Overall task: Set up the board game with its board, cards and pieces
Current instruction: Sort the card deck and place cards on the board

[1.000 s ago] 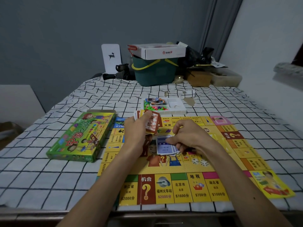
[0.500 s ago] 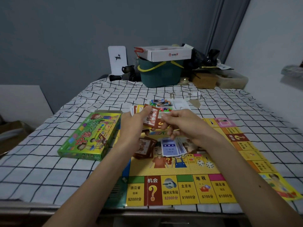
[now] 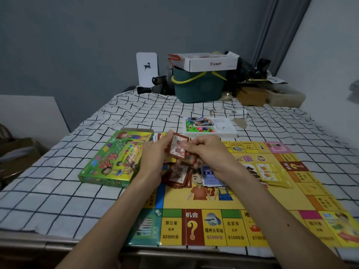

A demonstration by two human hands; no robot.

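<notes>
Left hand (image 3: 155,159) grips a card stack (image 3: 159,137) above the board (image 3: 272,200) — right hand (image 3: 210,154) pinches the top red card (image 3: 178,149). Cards look thin, light, slick; best pinched by an edge.

"机会" and "$2000分" on board (image 3: 174,199)

The only view came from a wide-angle camera worn on the person's head, facing forward and down along a surface covered by a checked cloth (image 3: 58,191). It sat close over the forearms, which entered from the bottom edge. The left hand (image 3: 155,156) and right hand (image 3: 211,154) met near the frame's centre, holding a red card (image 3: 178,149) between them above the game board (image 3: 252,202). A green basket (image 3: 198,90) against the grey wall marked the far end.
</notes>
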